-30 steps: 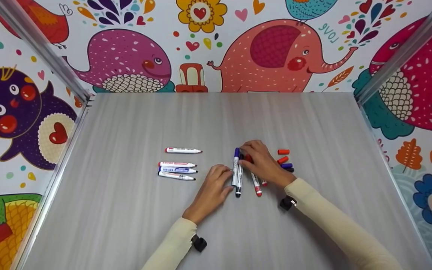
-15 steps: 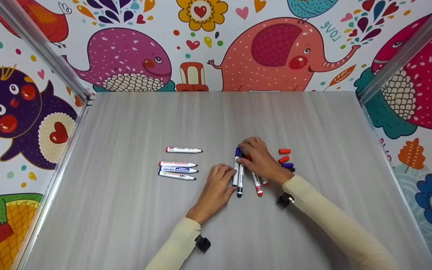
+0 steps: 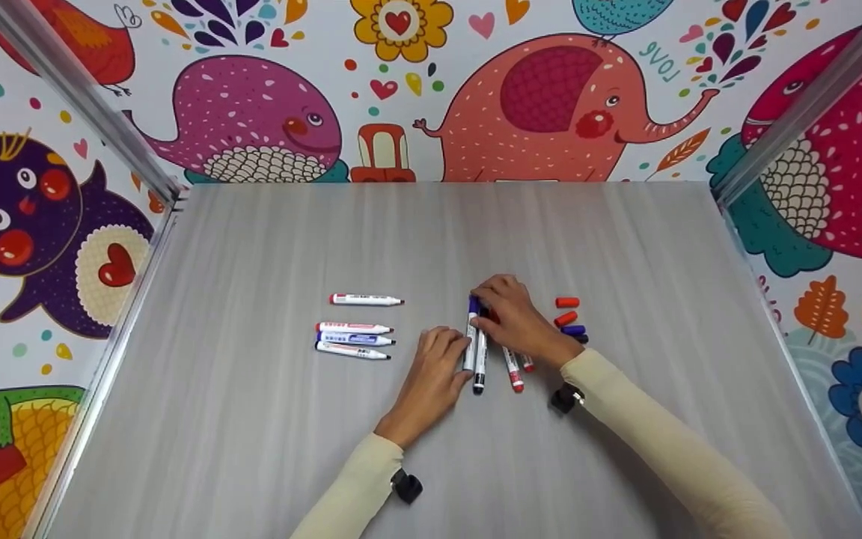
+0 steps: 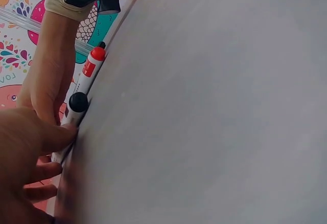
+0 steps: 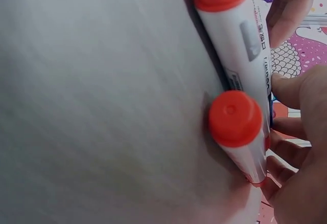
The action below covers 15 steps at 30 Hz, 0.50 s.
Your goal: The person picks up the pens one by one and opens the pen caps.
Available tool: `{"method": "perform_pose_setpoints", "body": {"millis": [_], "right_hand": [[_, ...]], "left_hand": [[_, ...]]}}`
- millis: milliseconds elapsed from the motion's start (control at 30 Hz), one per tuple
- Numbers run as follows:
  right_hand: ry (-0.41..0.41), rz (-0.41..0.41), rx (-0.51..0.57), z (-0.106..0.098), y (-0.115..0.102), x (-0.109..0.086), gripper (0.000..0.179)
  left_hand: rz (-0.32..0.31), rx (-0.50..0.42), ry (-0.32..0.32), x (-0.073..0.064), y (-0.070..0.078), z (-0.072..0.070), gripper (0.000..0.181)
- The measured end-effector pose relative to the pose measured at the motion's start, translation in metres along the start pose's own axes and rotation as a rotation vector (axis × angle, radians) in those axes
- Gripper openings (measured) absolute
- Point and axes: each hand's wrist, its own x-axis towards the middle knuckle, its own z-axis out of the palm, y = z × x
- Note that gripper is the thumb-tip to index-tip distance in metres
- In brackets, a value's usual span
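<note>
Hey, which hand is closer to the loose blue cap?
Right. The right hand is just left of the blue cap; the left hand is much farther left.

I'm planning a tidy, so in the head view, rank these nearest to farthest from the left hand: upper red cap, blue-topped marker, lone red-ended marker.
1. Blue-topped marker, directly beside the left hand.
2. Lone red-ended marker, left and farther back.
3. Upper red cap, right, past the right hand.
</note>
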Motion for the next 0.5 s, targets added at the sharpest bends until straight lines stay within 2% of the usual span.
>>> {"method": "perform_pose_setpoints", "body": {"millis": [167,300,500], "right_hand": [[-0.011,0.012,0.016,-0.001,-0.002,-0.002,0.050],[-0.009,0.029,0.049,-0.005,-0.005,-0.005,0.050],[0.020,0.006,0.084,-0.011,-0.013,-0.009,0.049]], "left_hand": [[-0.006,-0.008,-0.017,0.000,0.000,-0.005,0.049],[-0.037,-0.039,-0.053,-0.001,0.000,-0.014,0.052],[-0.126,-0.196,-0.133,0.000,0.005,-0.030,0.060]]}}
